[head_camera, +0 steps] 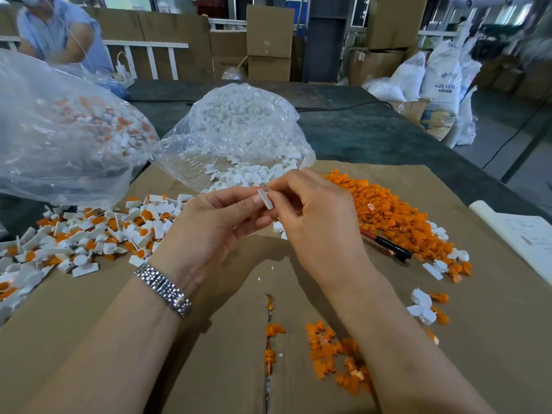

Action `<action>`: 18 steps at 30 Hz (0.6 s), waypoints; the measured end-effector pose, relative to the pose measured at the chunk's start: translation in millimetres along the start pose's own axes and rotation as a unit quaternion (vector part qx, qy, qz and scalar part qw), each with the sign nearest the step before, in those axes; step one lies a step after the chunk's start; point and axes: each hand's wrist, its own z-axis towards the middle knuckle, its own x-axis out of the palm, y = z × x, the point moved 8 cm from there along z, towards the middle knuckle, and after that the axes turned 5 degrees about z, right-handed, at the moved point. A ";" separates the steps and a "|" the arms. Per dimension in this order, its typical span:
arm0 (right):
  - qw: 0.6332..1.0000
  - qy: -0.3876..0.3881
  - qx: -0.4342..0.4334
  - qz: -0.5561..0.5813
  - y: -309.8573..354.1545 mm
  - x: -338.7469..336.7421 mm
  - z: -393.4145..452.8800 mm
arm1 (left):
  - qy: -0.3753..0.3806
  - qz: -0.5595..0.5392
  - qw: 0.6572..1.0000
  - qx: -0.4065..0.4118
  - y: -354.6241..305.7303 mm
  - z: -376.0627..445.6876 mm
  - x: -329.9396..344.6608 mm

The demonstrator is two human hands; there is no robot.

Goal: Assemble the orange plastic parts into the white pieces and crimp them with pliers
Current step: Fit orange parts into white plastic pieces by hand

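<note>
Both hands meet above the cardboard. My left hand point(215, 222), with a metal watch on its wrist, and my right hand point(316, 213) together pinch one small white piece point(265, 198) between the fingertips. Whether an orange part sits in it is hidden by the fingers. Loose orange parts point(388, 210) lie heaped to the right, and a smaller orange cluster point(331, 351) lies near my right forearm. A clear bag of white pieces point(239, 135) lies open just behind my hands. Pliers point(388, 245) with dark handles rest beside the orange heap.
A pile of joined white-and-orange pieces point(89, 231) covers the left of the cardboard point(209, 339). Another clear bag point(59, 130) with such pieces bulges at the far left. A paper sheet point(522, 234) lies at the right edge. A person sits at the back left.
</note>
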 end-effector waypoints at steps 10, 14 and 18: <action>0.977 0.079 0.093 0.172 -12.6 -7.3 4.8 | 0.051 -0.074 0.994 -0.055 2.6 2.2 0.9; 0.979 0.071 0.091 0.168 -11.9 -8.5 4.6 | 0.052 -0.057 0.996 -0.045 0.8 1.1 0.1; 0.984 0.072 0.072 0.145 -10.6 -9.0 5.2 | 0.046 -0.043 0.997 -0.041 -0.9 -0.1 -0.1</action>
